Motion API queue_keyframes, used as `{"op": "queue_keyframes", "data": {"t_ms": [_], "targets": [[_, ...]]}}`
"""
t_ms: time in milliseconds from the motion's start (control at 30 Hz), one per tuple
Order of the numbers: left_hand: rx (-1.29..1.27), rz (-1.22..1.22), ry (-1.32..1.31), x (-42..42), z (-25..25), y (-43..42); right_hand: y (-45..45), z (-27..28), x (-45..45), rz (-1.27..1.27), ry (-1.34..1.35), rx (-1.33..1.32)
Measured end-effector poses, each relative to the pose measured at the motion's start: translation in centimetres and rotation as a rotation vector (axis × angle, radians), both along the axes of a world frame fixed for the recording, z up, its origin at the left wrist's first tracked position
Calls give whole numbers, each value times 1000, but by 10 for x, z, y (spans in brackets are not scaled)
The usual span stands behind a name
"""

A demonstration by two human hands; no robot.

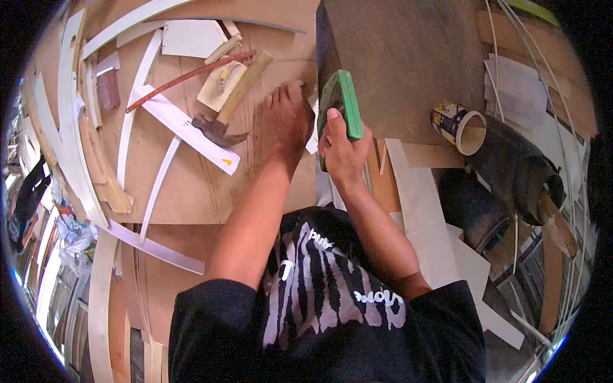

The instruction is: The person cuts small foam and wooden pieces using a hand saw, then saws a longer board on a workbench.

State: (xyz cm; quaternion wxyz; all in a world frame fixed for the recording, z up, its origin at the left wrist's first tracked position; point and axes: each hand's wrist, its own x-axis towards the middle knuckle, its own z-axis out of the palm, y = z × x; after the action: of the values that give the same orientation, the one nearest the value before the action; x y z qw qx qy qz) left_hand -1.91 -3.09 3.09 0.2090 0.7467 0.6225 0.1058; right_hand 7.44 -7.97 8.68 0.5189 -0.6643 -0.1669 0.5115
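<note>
My right hand (pixel 345 148) is wrapped round the handle of a green tool (pixel 349 105), held upright at the right edge of the wooden worktop (pixel 185 204). My left hand (pixel 286 118) lies on the worktop near that edge, its fingers bent; whether anything is under it is hidden. A small white piece (pixel 313 131) shows between the two hands. Left of my left hand lies a hammer (pixel 239 96) with a wooden handle. Beside it are a pale block (pixel 221 86), a thin red strip (pixel 185 78) and a white strip (pixel 185 131).
Long curved pale strips (pixel 73 121) lie along the left side. A white panel (pixel 193 38) is at the back. Beyond the right edge stand a dark brown board (pixel 402 70), an open tub (pixel 471 133) on its side, dark rolled material (pixel 517 163) and pale boards (pixel 424 223).
</note>
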Motion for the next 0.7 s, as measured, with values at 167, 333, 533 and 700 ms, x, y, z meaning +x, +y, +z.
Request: {"op": "queue_keyframes", "data": {"t_ms": [167,333,533,700], "targets": [[-253,130,61,11,-9,6,0,-2,5,25,-53,6],[-113,509,150,31,-19,7,16,4,12,39,34,-18],[43,497,207,30,-43,9,27,20,11,14,53,-97],[48,540,178,34,-56,11,22,57,7,65,12,-250]]}}
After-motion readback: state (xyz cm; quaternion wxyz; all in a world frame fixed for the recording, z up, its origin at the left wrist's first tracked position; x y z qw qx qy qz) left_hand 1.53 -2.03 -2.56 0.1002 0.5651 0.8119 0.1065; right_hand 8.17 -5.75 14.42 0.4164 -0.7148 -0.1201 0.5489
